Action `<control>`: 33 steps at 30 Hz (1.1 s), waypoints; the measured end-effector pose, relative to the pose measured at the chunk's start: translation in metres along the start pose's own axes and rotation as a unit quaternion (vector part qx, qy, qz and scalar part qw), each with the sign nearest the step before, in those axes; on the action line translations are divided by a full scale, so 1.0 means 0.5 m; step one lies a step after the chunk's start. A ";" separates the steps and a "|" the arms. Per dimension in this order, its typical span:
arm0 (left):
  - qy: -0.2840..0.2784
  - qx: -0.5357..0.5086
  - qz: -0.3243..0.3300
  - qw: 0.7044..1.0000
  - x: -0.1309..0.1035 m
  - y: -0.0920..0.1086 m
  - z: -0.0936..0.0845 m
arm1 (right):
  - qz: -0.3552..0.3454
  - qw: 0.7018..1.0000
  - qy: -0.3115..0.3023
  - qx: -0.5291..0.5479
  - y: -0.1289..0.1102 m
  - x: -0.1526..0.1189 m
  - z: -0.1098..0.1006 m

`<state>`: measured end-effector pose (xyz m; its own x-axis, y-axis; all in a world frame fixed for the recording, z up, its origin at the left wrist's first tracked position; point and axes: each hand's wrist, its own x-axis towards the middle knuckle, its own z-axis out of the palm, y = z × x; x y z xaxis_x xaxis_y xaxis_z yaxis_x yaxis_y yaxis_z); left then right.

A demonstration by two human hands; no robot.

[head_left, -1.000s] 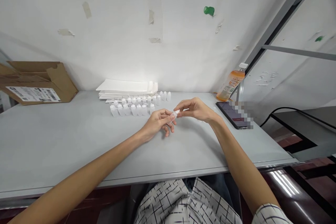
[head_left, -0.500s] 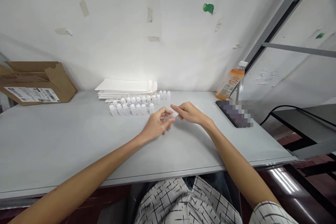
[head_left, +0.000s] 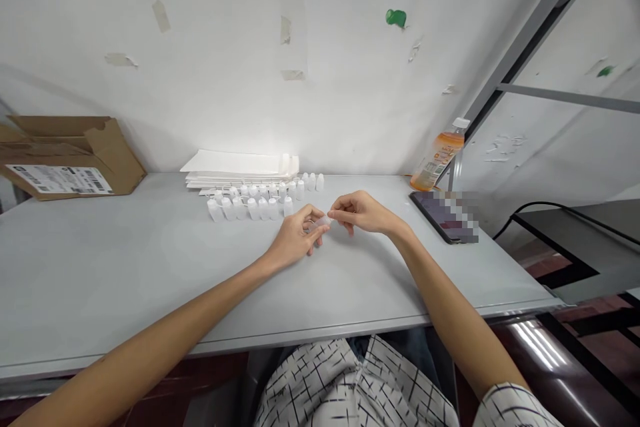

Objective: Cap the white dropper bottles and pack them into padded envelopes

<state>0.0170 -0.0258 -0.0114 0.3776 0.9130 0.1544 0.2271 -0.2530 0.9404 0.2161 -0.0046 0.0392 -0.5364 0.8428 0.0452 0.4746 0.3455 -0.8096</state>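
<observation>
A small translucent plastic dropper bottle (head_left: 320, 222) lies tilted in my left hand (head_left: 299, 235), with thumb and fingers closed round its body. The narrow end points right, towards my right hand (head_left: 364, 212). There my right thumb and forefinger pinch at the tip; whether a small cap is between them is too small to tell. Just left of my hands, several like bottles (head_left: 253, 209) stand upright in rows on the grey table (head_left: 150, 267), most with white tops.
White flat sheets or boxes (head_left: 240, 163) are stacked behind the bottles against the wall. An opened cardboard box (head_left: 120, 157) stands far left. To the right are an orange drink bottle (head_left: 437, 160) and a phone (head_left: 435, 213), near a metal frame (head_left: 530, 7).
My right hand's fingers have shifted from lying over the bottle's end to a pinch at its tip, with the other fingers curled lower. My left hand keeps its hold, shifted slightly left.
</observation>
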 end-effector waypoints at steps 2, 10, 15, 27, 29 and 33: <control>0.000 0.008 0.002 1.000 -0.002 -0.001 0.001 | 0.004 0.999 0.009 -0.031 0.004 0.004 0.010; -0.035 -0.107 0.014 0.994 0.003 0.013 -0.003 | -0.015 1.000 0.006 0.012 -0.008 -0.001 0.005; 0.000 -0.038 0.034 0.999 -0.006 0.022 -0.004 | -0.029 0.999 0.012 0.014 -0.012 -0.001 0.013; -0.028 -0.117 0.026 0.992 -0.002 0.036 -0.009 | -0.048 0.998 0.039 0.019 -0.023 -0.002 0.020; -0.006 -0.060 0.032 0.998 -0.006 0.037 -0.008 | -0.042 0.998 0.045 -0.010 -0.021 0.000 0.025; 0.004 -0.061 0.028 0.998 -0.005 0.039 -0.011 | -0.043 0.997 0.053 -0.031 -0.018 0.003 0.027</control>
<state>0.0159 -0.0311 0.0084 0.3802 0.9007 0.2102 0.0953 -0.2642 0.9598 0.2015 -0.0122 0.0387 -0.5015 0.8467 0.1779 0.4745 0.4411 -0.7618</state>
